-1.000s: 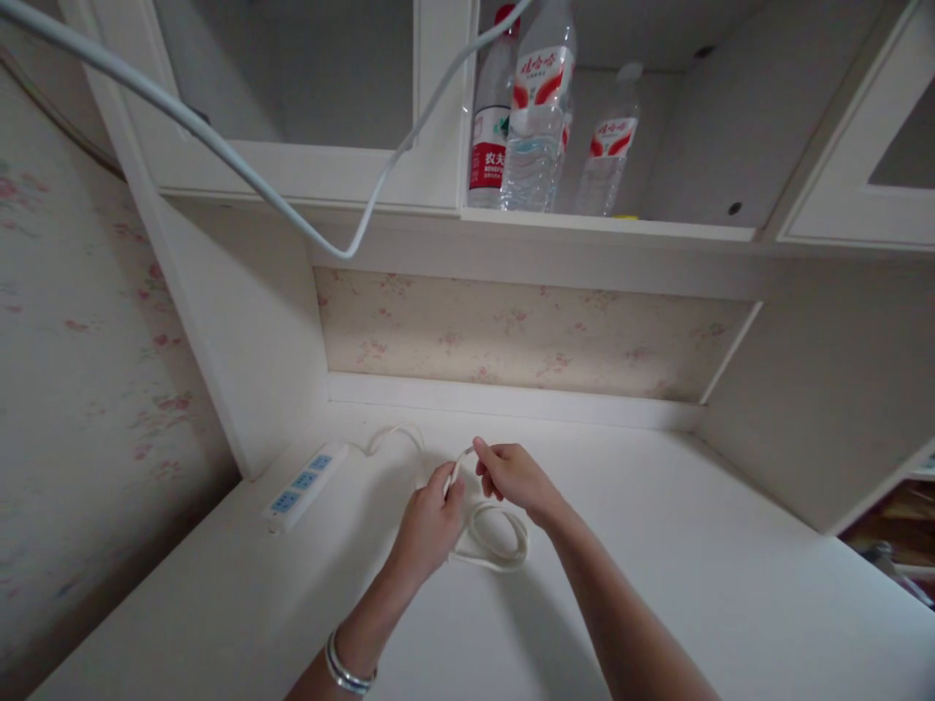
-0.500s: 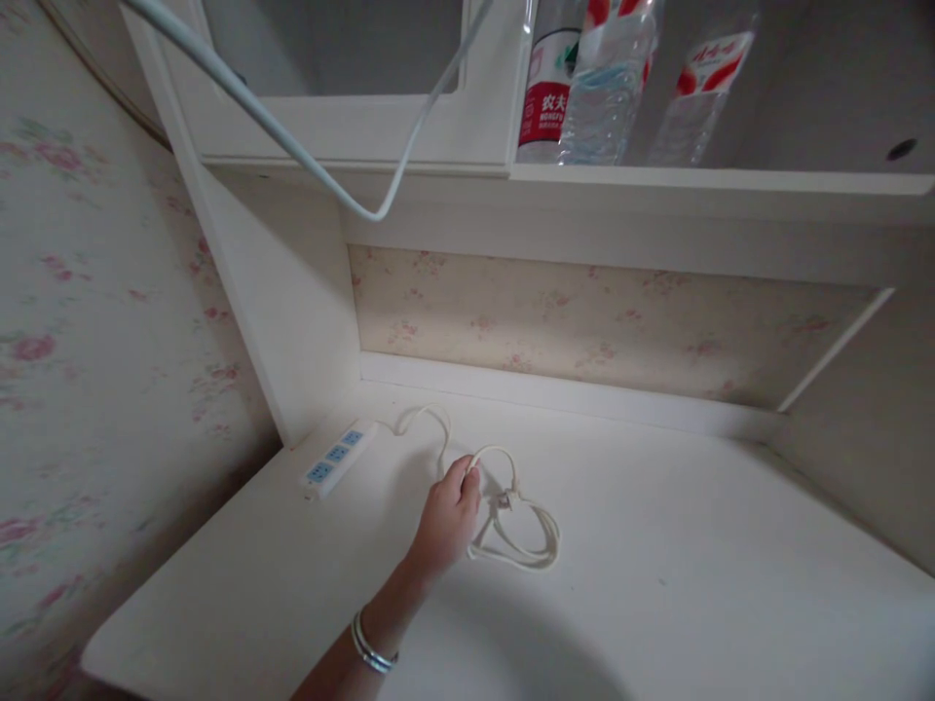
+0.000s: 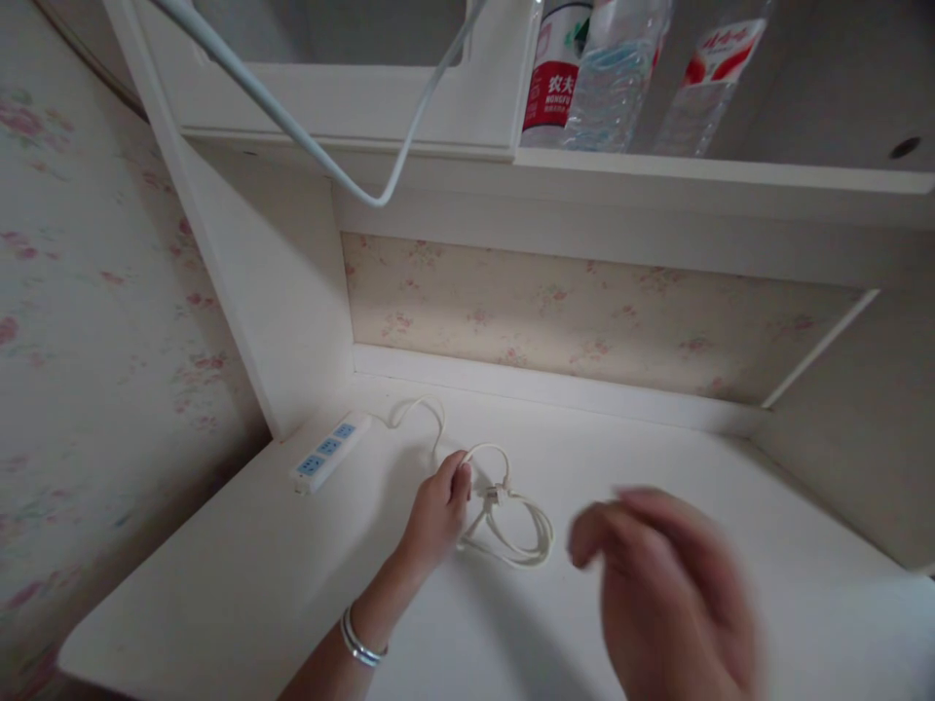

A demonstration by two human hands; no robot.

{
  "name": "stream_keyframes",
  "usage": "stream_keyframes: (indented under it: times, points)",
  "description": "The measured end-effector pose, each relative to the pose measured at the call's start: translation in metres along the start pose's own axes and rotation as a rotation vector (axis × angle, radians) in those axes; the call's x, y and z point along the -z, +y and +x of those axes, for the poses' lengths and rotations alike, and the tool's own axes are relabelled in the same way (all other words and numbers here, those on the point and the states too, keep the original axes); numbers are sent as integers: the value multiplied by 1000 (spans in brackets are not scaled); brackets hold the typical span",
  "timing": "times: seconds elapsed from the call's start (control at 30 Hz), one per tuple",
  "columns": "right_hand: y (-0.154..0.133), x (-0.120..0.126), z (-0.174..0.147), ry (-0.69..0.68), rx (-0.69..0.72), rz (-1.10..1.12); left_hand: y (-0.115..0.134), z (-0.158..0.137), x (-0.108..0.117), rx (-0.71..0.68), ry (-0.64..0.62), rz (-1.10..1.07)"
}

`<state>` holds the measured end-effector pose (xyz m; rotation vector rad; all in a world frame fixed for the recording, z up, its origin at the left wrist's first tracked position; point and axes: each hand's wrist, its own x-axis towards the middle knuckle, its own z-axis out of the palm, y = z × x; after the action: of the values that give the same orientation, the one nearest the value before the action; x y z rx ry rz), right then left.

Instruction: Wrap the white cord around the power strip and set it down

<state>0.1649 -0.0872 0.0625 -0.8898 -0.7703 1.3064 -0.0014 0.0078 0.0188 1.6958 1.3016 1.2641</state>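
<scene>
A white power strip [image 3: 332, 452] with blue socket faces lies at the left of the white desk. From its far end a cream cord runs to my left hand [image 3: 436, 511], which is closed around part of the cord. Beyond that grip the cord continues into a loose coil [image 3: 544, 535] resting on the desk, and the plug [image 3: 497, 495] sits at the coil's upper left. To the right of the coil hovers my right hand [image 3: 664, 594], apart from it. Motion smears its bent fingers, and nothing can be made out in them.
Above the white desk [image 3: 730, 506] an open shelf [image 3: 716, 173] holds clear plastic bottles [image 3: 617, 88]. A pale cable [image 3: 376, 200] hangs in front of the cupboard at upper left. The desk's back panel and side panels enclose the work area.
My right hand has come into view from the lower right. My left hand keeps its hold on the cord. The whole view has shifted slightly.
</scene>
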Motion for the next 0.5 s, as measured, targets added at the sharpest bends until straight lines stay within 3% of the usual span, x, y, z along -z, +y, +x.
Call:
stream_keyframes:
  times: [0.1, 0.23, 0.33, 0.5]
  points:
    - [17, -19, 60, -32, 124, -433, -1, -1, -1, 1, -11, -10]
    - [44, -9, 106, -91, 175, -947, -3, -2, -2, -36, -69, 13]
    - [49, 0, 113, -116, 240, -1065, -5, -2, -2, -58, -132, -2]
    - [31, -4, 112, -85, 384, -1074, -4, -1, 0, -40, -217, -45]
